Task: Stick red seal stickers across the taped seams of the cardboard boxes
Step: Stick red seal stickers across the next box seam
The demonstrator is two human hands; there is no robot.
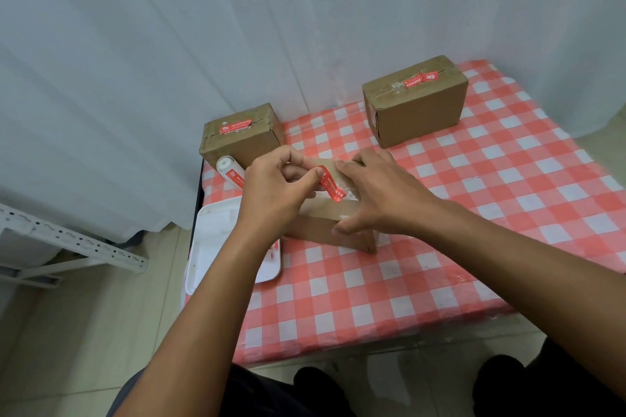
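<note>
Sticker [331,187] pinched in left hand [275,189] over near box [333,218] at desk's [440,267] 9 o'clock edge, right hand [379,195] flat steadying; next, probably lowering across seam, pressing smooth.

3 brown cardboard boxes on the table. Near box [333,230] sits front-center w/ clear tape over its top; a red seal sticker [331,187] w/ white print is angled across it, one end lifted off the surface. Back-left box [241,135] and back-right box [416,101] each have a red sticker already flat across the taped top seam.
</note>
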